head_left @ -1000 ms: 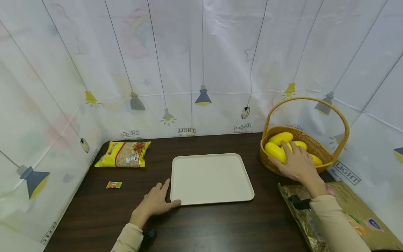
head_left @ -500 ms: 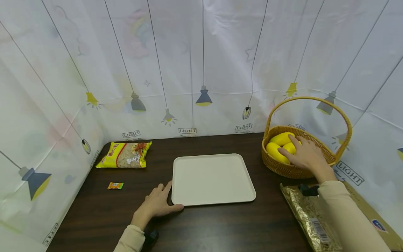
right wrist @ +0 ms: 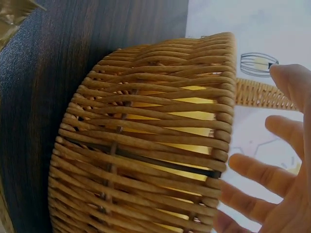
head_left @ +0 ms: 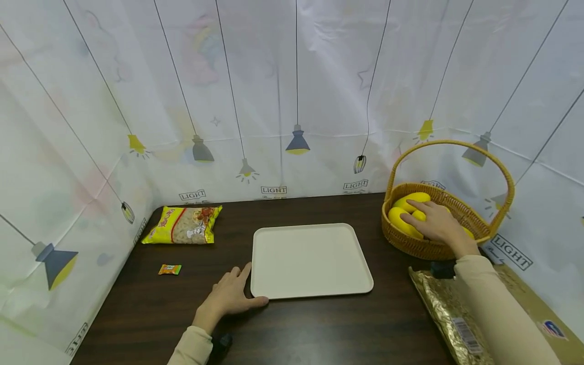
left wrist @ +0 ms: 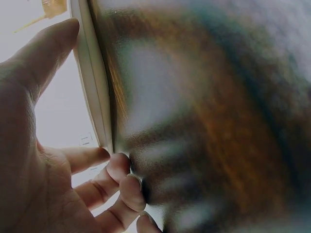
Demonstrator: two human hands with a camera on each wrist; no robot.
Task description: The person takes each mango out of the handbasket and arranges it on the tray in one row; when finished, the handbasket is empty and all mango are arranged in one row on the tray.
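Right hand [head_left: 433, 221] loosely spread, gripping nothing, over yellow fruit [head_left: 400, 221] in basket [head_left: 410, 247], right of frame | left hand [head_left: 231, 294] spread, touching tray [head_left: 312, 261], centre | right-wrist view alone: yellow through weave | curtain [head_left: 255, 76], upper frame: repeated “LIGHT”

"What fills the centre?"
"A wicker basket [right wrist: 146, 145], yellow shapes [right wrist: 197, 115] showing through its gaps."
"And the right edge?"
"The right hand [right wrist: 286, 194], its fingers [right wrist: 262, 174] spread; dark table [right wrist: 29, 126] lies left."
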